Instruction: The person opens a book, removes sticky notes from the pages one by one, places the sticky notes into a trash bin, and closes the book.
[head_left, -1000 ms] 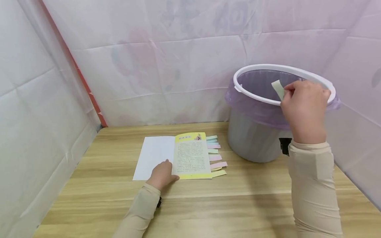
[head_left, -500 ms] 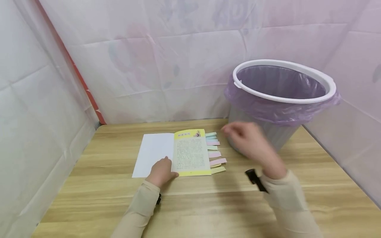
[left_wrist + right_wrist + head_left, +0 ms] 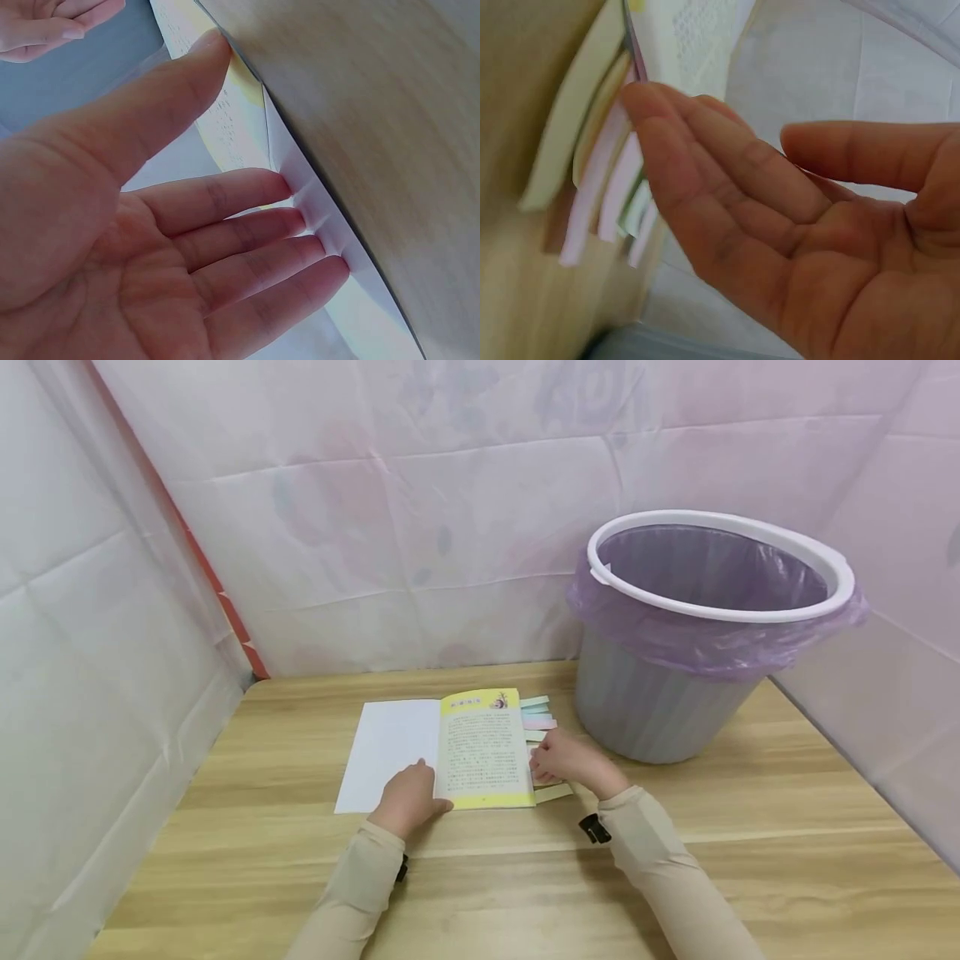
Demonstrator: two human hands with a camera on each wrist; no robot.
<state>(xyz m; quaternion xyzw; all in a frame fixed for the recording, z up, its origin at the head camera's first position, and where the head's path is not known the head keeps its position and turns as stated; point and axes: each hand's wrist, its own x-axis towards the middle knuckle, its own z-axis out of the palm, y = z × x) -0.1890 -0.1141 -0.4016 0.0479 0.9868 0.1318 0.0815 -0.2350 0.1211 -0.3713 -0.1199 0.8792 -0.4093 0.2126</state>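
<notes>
An open book (image 3: 483, 747) lies on the table, a blank white page (image 3: 390, 739) on its left and a printed, yellow-bordered page on its right. My left hand (image 3: 407, 797) rests on its lower middle. In the left wrist view the straight fingertips (image 3: 330, 274) press the white page. Paper strips (image 3: 538, 724) in pink, green, blue and yellow stick out from the book's right edge. My right hand (image 3: 573, 762) is beside that edge, over some strips. The right wrist view shows its thumb apart from the fingers, which touch near a pink strip (image 3: 577, 217); a yellow strip (image 3: 566, 120) lies beside it.
A grey bin (image 3: 648, 702) with a white rim (image 3: 697, 607) and a purple liner bag (image 3: 690, 643) stands at the back right of the wooden table (image 3: 480, 885). Pale sheeting (image 3: 412, 552) hangs behind and along both sides.
A pale green strip pinched over the bin by my right hand is out of sight. That hand has come down and left to the book's right edge. My left hand stays put.
</notes>
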